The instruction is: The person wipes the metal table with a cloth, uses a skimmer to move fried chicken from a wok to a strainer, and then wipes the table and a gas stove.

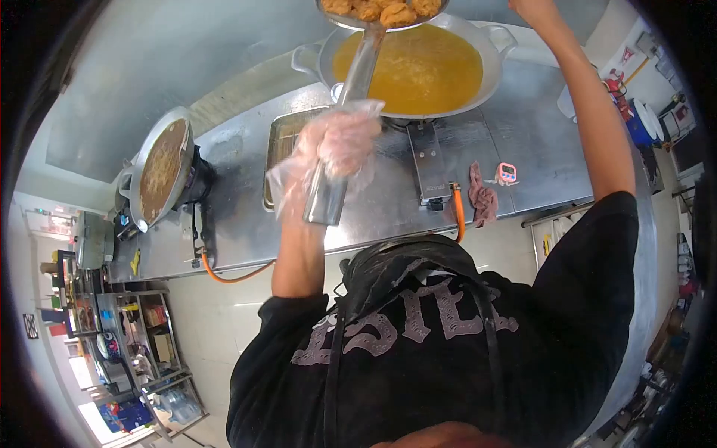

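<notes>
My left hand (340, 142), in a clear plastic glove, is wrapped around the thick metal handle of a skimmer (364, 63). Golden-brown fried pieces (396, 13) lie in the skimmer's head, which is cut off by the top edge of the view. The head is over the far side of a large two-handled wok (491, 63) filled with yellow oil (418, 71). My right arm reaches up past the wok's right side. Only the wrist end of my right hand (529, 6) shows at the top edge, with its fingers out of view.
A second wok (181, 168) with brownish contents stands left on a burner. A wire-racked tray (269, 196) lies behind my left forearm. A gas burner (427, 160) with an orange hose, a crumpled cloth (482, 196) and a pink timer (507, 173) are on the steel counter (239, 231).
</notes>
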A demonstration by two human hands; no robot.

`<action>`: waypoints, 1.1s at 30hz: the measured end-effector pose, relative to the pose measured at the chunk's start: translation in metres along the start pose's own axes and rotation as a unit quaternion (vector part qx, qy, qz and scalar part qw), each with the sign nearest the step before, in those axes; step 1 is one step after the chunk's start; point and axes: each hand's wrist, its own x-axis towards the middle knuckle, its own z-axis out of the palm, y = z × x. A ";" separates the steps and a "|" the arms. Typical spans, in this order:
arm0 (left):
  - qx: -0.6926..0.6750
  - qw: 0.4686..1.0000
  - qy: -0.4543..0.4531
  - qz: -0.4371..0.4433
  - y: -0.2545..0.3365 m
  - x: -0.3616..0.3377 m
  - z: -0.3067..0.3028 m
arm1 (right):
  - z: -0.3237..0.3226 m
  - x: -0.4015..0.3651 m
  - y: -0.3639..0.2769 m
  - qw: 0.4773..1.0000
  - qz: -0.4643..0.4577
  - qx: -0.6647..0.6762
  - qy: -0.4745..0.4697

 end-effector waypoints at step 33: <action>-0.017 1.000 0.025 -0.002 -0.039 -0.008 -0.042 | -0.023 -0.087 -0.009 0.982 0.057 0.006 -0.182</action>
